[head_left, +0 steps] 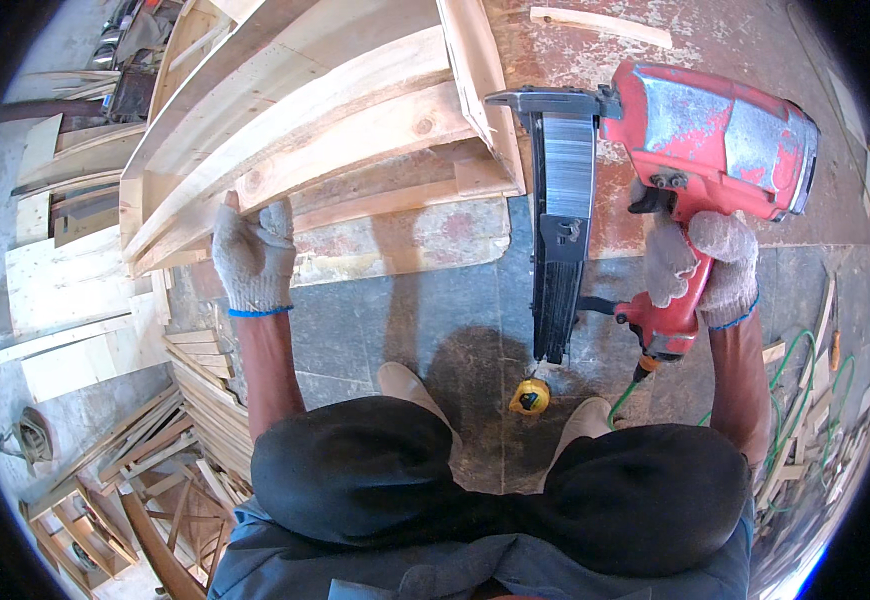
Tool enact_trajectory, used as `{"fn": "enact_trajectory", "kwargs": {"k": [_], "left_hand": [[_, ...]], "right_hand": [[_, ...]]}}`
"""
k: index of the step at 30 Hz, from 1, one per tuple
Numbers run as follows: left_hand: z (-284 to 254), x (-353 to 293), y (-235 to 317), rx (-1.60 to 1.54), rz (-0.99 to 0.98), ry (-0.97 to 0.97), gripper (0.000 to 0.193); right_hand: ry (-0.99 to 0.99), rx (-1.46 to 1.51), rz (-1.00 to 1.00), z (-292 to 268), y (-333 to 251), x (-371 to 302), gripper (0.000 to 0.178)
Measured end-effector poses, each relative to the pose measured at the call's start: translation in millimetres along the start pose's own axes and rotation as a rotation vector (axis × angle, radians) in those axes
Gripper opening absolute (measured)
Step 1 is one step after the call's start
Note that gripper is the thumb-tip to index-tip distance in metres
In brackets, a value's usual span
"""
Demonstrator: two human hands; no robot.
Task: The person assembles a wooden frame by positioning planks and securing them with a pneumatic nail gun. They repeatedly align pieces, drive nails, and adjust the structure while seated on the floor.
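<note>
My left hand [253, 258], in a whitish knit glove with a blue cuff edge, grips the near lower edge of a wooden board [365, 150] on an open wooden frame. One fingertip pokes bare out of the glove. At the right, my right hand [725, 262], gloved alike, is wrapped round the handle of a worn red and silver nail gun [710, 130]. Its black nose points left, against or just over the frame's right end piece [483, 95]; contact is hard to tell. The long magazine [560, 230] hangs toward me, with a green air hose [627, 400] below the handle.
The frame rests on a low red-worn surface [405, 240]. A yellow tape measure [529, 396] lies on the floor between my shoes. Stacked wooden strips [215, 410] and pale boards [65, 280] lie at the left. Hose loops [805, 370] and wood scraps lie at the right.
</note>
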State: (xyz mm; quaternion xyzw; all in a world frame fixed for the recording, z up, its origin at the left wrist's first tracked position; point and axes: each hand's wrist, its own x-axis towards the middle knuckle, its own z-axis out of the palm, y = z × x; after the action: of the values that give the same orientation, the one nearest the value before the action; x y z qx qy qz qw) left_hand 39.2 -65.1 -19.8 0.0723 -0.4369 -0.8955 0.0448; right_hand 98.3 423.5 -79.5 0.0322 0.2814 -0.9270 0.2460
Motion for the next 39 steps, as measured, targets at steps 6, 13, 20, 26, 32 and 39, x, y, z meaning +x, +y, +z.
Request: {"fn": "enact_trajectory", "kwargs": {"k": [6,13,20,26,32,39], "left_hand": [[-2,-1,-1,-0.02,-0.01,-0.038,0.027],[0,-2,-1,-0.003,-0.007,-0.049,0.027],[1,-1,-3,0.011,0.018,-0.007,0.028],[1,-1,-3,0.066,0.051,0.06,0.03],[-4,1,1,0.015,-0.021,-0.09,0.029],[2,-1,-1,0.026,-0.004,-0.023,0.028]], "right_hand": [[-0.014,0.029,-0.003,-2,4,4,0.036],[0.029,-0.05,-0.058,-1,6,6,0.066],[0.033,-0.076,-0.023,1,3,7,0.065],[-0.035,-0.012,0.034,1,-2,4,0.052],[-0.009,-0.041,0.0,-9,4,-1,0.044],[-0.014,0.036,0.04,1,3,1,0.049]]}}
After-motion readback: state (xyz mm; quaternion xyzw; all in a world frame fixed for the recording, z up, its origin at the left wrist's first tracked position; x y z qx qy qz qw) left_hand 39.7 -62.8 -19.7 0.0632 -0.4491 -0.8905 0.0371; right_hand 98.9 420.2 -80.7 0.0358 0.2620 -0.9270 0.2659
